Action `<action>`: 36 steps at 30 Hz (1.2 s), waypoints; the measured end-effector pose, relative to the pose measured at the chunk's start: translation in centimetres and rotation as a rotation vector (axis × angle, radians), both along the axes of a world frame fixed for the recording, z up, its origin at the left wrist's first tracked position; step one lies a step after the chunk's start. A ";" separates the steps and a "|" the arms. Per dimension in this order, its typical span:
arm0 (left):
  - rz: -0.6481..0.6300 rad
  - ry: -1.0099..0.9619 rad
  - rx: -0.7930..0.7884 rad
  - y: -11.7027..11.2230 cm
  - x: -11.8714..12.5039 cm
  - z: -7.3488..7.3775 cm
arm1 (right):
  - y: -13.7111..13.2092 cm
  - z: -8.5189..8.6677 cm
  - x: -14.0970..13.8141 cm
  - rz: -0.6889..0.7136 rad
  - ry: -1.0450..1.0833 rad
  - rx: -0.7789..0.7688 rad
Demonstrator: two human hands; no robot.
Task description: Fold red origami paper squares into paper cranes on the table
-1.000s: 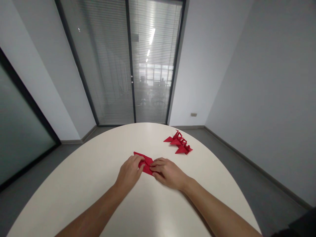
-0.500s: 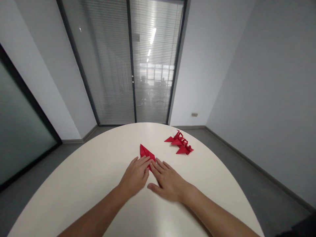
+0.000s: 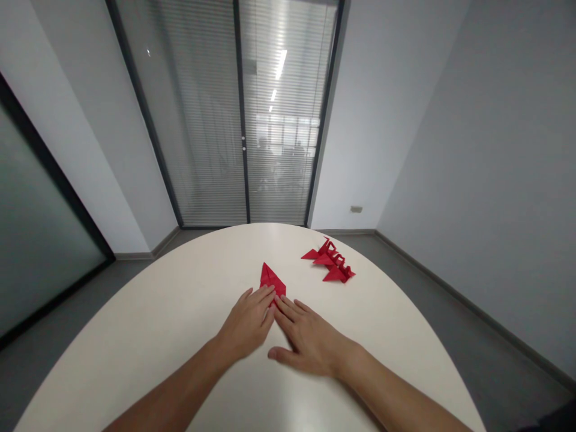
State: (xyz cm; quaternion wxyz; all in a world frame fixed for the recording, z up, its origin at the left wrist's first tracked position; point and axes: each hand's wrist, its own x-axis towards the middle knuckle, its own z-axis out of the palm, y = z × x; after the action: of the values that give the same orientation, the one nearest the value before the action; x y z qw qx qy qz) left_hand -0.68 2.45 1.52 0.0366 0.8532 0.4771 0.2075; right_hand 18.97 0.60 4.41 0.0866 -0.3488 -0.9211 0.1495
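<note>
**Both Hands Flat on the Folded Red Paper**

1. Work piece. The folded red paper [image 3: 272,281] lies flat on the white table [image 3: 180,312], near the middle of the top and straight ahead of the person. Its visible part forms a triangle with the tip pointing away from the person. The near edge is covered by the fingertips of both hands.

2. Left hand. The left hand [image 3: 246,324] lies palm down on the table. Its fingers [image 3: 263,295] are stretched out and held together, not curled. The tips press on the near left part of the paper. Nothing is gripped.

3. Right hand. The right hand [image 3: 310,341] also lies palm down, just beside the left hand. Its fingers [image 3: 290,308] are extended and slightly spread, with the thumb out to the side on the bare table. The index fingertip rests on the near right part of the paper. Nothing is gripped.

4. Surroundings. A cluster of red folded shapes [image 3: 332,264] sits on the table farther off to the right, apart from both hands. Some of its parts stand up from the surface. Beyond the far edge of the table are glass doors [image 3: 243,120] with closed blinds. A wall socket [image 3: 356,209] sits low on the wall to their right.
</note>
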 end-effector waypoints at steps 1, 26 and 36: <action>0.004 0.012 -0.006 0.0 0.0 0.0 | 0.0 0.0 0.0 0.000 0.000 0.000; -0.001 -0.019 0.083 0.5 -1.0 0.2 | 0.8 1.6 -0.1 -0.181 -0.023 0.135; -0.021 -0.038 0.104 0.7 -0.7 -0.1 | 2.2 -0.2 0.8 -0.250 0.121 0.148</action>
State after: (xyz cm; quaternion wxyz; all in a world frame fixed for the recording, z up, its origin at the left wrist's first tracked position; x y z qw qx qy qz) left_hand -1.37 3.20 1.45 0.0035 0.8548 0.4559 0.2480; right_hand 19.75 2.82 4.23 0.1855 -0.4439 -0.8720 0.0903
